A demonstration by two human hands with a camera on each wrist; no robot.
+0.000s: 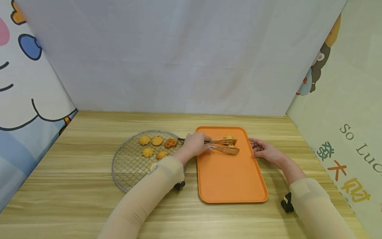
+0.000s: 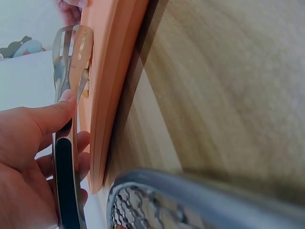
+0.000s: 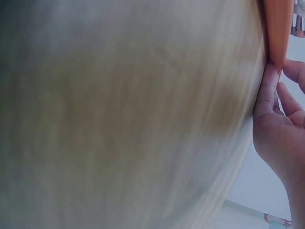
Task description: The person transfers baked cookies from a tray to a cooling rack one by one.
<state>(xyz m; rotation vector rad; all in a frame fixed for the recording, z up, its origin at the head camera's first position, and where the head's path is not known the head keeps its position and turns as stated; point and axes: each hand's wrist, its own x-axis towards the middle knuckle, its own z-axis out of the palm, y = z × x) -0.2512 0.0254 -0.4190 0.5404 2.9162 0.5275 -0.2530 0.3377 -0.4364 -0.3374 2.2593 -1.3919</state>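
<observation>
In the head view my left hand (image 1: 194, 144) grips metal tongs (image 1: 228, 150) over the upper part of an orange tray (image 1: 231, 179). The tongs' two arms stand apart. A yellow cookie (image 1: 228, 136) lies on the tray by their tips, partly covered by the upper arm. Close up in the left wrist view, thumb and fingers hold the tongs (image 2: 69, 124) around the handle. At the tray's right edge my right hand (image 1: 267, 152) pinches the rim. The right wrist view has its fingers against the edge of the tray (image 3: 278, 28).
Left of the tray lies a round wire rack (image 1: 128, 166) bearing several cookies (image 1: 147, 152) and a pretzel-shaped one (image 1: 170, 143); my left forearm covers part of it. All stands on a wood-grain table (image 1: 74, 186). A pale cloth (image 1: 179, 66) hangs behind, with printed cloths at both sides.
</observation>
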